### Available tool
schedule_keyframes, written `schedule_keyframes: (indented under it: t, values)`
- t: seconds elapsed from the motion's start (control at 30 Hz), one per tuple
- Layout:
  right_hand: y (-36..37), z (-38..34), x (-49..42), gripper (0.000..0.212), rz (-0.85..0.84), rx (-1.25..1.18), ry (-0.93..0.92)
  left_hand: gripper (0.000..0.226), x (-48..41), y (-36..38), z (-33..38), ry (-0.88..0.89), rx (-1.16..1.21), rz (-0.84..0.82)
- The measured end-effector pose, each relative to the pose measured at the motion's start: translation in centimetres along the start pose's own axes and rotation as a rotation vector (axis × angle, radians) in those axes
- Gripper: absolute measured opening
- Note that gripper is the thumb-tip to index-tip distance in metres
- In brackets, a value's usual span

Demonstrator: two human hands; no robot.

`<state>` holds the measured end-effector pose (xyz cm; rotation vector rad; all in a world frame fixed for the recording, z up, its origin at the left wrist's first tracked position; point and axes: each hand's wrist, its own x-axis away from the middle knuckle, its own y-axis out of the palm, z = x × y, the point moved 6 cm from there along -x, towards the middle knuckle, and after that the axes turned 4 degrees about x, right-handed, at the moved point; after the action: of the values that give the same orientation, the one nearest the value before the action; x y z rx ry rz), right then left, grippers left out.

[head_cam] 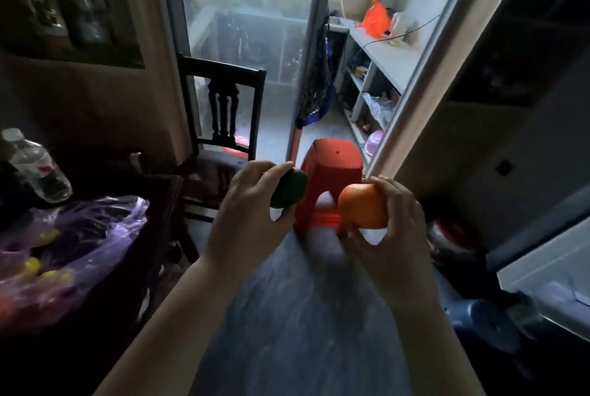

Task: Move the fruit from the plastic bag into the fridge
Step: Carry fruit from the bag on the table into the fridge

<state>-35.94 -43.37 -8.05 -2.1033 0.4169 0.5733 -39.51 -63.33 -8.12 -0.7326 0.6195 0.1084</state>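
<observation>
Head view, both forearms raised side by side from 6 o'clock toward centre frame. Left hand (247,204), back toward the camera, fingers curled round a dark green fruit (289,188) — thumb over the top, fingertips below; the fruit shows at the hand's 2 o'clock. Right hand (391,226), also seen from the back, grips an orange (362,205), which projects at its 10 o'clock, thumb under and fingers over the far side. The two fruits are near each other but apart, with a red stool (332,168) on the floor visible between and behind them.

At 8 o'clock, a purple bag (95,236) lies slumped and open on a dark table (159,197); several yellow fruits (33,264) show through the film, and a reddish one at the frame's lower left edge is blurred. A clear bottle (38,168) with a white cap stands just beyond the bag, at 9 o'clock.

At 4 o'clock, the fridge (549,271) — a pale open compartment with white walls; its contents cannot be made out. A blue stool (488,325) sits on the floor just beside it.

At 12 o'clock, a dark chair (223,101) stands before a glazed door. At 1 o'clock, white shelving (383,57) carries an orange bag (376,20) on top and a clear bag on a lower shelf.
</observation>
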Motion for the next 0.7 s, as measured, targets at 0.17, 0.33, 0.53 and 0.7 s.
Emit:
schedule_keyframes:
  t: [0.17,0.33,0.53,0.7]
  values:
    - [-5.1,2.0,4.4,0.070,0.044,0.128,0.030,0.060,2.6,3.3,4.1,0.052,0.101,-0.100]
    - [-11.8,4.2,7.9,0.073,0.127,0.181,0.124,0.059,4.0,5.4,10.9,0.164,0.167,-0.142]
    - [-20.7,7.6,13.3,0.072,0.202,0.245,0.210,0.055,6.4,9.0,21.0,0.284,0.227,-0.193]
    - [-30.6,13.0,20.6,0.068,0.275,0.339,0.342,0.055,10.7,14.3,32.0,0.377,0.283,-0.298]
